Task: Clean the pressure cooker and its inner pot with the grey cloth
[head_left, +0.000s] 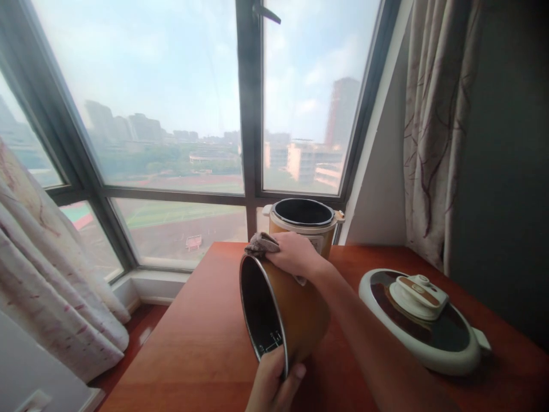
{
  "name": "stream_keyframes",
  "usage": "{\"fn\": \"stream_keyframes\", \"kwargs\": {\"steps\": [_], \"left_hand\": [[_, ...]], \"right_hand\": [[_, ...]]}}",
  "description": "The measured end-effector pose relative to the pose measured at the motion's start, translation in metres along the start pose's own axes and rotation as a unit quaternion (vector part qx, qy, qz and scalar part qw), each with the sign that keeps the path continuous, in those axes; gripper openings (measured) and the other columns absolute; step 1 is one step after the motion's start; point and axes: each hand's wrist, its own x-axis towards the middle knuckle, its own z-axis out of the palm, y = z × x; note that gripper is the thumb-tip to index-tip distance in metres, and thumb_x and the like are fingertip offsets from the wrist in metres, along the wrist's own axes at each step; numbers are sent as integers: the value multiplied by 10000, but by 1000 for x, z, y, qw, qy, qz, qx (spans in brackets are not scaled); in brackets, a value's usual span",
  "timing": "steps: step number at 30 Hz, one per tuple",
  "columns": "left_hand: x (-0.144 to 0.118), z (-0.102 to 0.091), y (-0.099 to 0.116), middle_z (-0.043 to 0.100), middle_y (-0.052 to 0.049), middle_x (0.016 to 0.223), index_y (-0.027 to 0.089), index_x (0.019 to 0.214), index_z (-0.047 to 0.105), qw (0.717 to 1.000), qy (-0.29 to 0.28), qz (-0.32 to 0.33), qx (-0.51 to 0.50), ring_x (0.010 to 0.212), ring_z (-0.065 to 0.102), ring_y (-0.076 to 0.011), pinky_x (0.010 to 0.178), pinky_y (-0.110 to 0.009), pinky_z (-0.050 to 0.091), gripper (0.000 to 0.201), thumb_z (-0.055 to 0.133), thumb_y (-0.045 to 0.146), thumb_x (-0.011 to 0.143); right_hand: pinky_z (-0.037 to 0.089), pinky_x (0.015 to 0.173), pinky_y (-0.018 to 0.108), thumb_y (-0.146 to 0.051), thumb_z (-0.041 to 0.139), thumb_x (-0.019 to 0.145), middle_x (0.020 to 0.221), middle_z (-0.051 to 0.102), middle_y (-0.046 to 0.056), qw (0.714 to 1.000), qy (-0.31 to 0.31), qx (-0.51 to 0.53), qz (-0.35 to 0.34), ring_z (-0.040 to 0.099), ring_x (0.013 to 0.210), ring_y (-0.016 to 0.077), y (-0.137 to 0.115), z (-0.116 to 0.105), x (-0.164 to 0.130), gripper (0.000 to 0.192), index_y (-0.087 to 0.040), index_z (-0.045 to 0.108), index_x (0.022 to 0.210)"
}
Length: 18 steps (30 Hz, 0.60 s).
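Pot (278, 309) tipped on its side above the tabletop (193, 343), mouth turned to the left, long axis running left to right across the view. It is held at the near rim by the left hand (272, 386), whose grip is clamped on the metal edge, thumb outside and fingers curled under. On the pot's upper, far wall the right hand (295, 254) is pressed flat, with a grey cloth (261, 244) bunched beneath the fingers against the orange-brown skin (so both hands are on the pot, the left nearer the camera). Inside, only a dark lining and some level marks can be seen; nothing seems to be in it. Just behind stands the cooker body (304, 223), upright, its well open and dark. Off to the right the lid (422, 320) lies flat, apart from the pot.
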Motion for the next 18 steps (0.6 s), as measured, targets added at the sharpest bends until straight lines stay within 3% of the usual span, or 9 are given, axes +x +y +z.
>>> {"fn": "stream_keyframes", "kwargs": {"steps": [4, 6, 8, 11, 15, 18], "left_hand": [[15, -3, 17, 759, -100, 915, 169, 940, 812, 998, 5, -49, -32, 889, 661, -283, 910, -358, 531, 506, 656, 630, 803], [22, -6, 24, 751, -94, 882, 154, 911, 809, 997, -31, -56, -53, 861, 656, -277, 857, -338, 543, 499, 647, 616, 816], [29, -7, 29, 739, -86, 842, 141, 908, 803, 993, -74, -55, -79, 837, 651, -268, 810, -318, 545, 479, 629, 583, 845], [38, -3, 36, 725, -77, 810, 125, 933, 790, 983, -106, -70, -129, 838, 643, -257, 780, -298, 537, 436, 609, 519, 883], [47, 1, 44, 724, -71, 807, 120, 891, 783, 973, -95, -88, -190, 835, 633, -246, 772, -300, 539, 380, 678, 480, 833], [54, -3, 51, 719, -60, 744, 132, 799, 786, 973, -49, -110, -199, 781, 628, -230, 745, -294, 543, 331, 777, 455, 725]], "right_hand": [[439, 753, 332, -343, 499, 896, 968, 743, 61, 996, 81, -24, -6, 676, 903, 261, -10, 9, -18, 219, -245, 688, 945], [452, 843, 357, -308, 491, 905, 1018, 742, 66, 993, 117, -14, -21, 663, 967, 261, -12, 13, -29, 230, -231, 690, 990], [418, 989, 403, -283, 490, 908, 1165, 720, 81, 989, 145, 1, -41, 621, 1111, 275, -12, 17, -41, 291, -205, 682, 1112], [270, 1162, 475, -257, 510, 874, 1422, 586, 97, 985, 161, 10, -68, 482, 1330, 298, -10, 24, -59, 482, -149, 590, 1336], [166, 1221, 490, -171, 519, 729, 1561, 428, 73, 981, 163, 1, -102, 326, 1456, 286, -5, 36, -88, 736, -129, 465, 1462], [148, 1224, 499, -148, 491, 684, 1612, 335, 58, 974, 182, -20, -134, 228, 1503, 278, 0, 51, -116, 830, -135, 385, 1507]]}}
